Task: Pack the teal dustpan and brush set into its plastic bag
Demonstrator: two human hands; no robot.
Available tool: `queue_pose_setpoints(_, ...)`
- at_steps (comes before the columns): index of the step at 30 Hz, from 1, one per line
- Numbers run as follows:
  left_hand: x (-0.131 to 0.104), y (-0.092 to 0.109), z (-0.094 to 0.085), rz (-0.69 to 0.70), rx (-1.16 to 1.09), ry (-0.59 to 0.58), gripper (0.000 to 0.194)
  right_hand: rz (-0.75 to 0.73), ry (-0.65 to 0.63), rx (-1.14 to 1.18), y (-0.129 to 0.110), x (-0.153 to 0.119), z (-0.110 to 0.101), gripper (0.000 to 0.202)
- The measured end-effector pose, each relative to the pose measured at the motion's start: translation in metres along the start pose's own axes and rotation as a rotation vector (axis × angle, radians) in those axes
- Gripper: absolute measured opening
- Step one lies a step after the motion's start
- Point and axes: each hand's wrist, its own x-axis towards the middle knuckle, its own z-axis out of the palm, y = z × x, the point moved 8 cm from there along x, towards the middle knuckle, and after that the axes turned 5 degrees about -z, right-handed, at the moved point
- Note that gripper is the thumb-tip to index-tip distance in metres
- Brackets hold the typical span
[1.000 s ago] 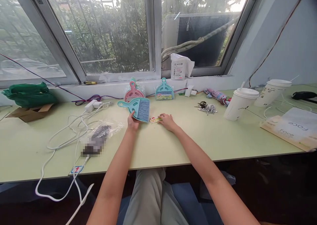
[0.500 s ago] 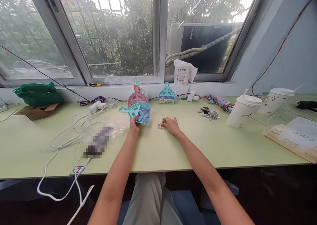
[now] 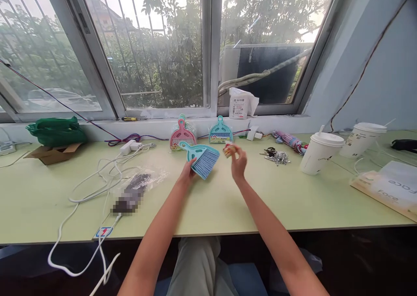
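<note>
Teal dustpan-and-brush set point(image 3: 205, 160), tilted above the middle of the pale yellow-green tabletop point(image 3: 208, 209), its handle toward 10 o'clock. The grip of your left hand point(image 3: 186, 171) is closed on its near edge, thumb on top, the other fingers hidden beneath. At 3 o'clock from the set, the grip of your right hand point(image 3: 239, 161) pinches a small printed piece point(image 3: 228, 150), too blurred to read. Your forearms are cut off below. Between 10 and 11 o'clock, the held handle partly covers a pink set point(image 3: 182, 133); near 1 o'clock stands another teal set point(image 3: 220, 130). At 8 o'clock, a dark object point(image 3: 132, 194) is pixelated past recognition. At 3 o'clock, far out, a pack point(image 3: 391, 187) is cropped at the edge. At 12 o'clock, hazy window panes point(image 3: 156, 57) show foliage.
</note>
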Motion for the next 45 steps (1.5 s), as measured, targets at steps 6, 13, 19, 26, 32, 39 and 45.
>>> queue_pose_setpoints(6,-0.012,0.004,0.016,0.057,0.068,-0.078,0.043,-0.232,-0.751,-0.17,-0.039,-0.064,0.096,0.056)
queue_pose_setpoints(13,-0.006,0.011,0.0,0.131,0.067,-0.018,0.044,-0.225,-0.724,-0.183,-0.044,-0.068,0.085,0.05)
queue_pose_setpoints(19,-0.003,0.011,-0.001,0.132,0.106,0.0,0.046,-0.137,-0.485,-0.173,-0.04,-0.053,0.066,0.035)
queue_pose_setpoints(26,-0.007,0.01,0.007,0.11,0.112,-0.045,0.056,0.471,-0.357,0.551,0.01,-0.055,0.079,0.062)
queue_pose_setpoints(32,-0.01,0.01,0.014,0.04,0.18,-0.148,0.047,0.695,-0.435,1.044,0.018,-0.059,0.092,0.027)
queue_pose_setpoints(39,-0.036,0.076,-0.079,0.406,0.91,0.738,0.06,0.761,-0.221,1.044,0.038,-0.052,0.078,0.027)
queue_pose_setpoints(45,-0.02,0.058,-0.089,0.153,1.633,0.724,0.051,0.866,0.076,1.134,0.068,-0.049,0.067,0.028)
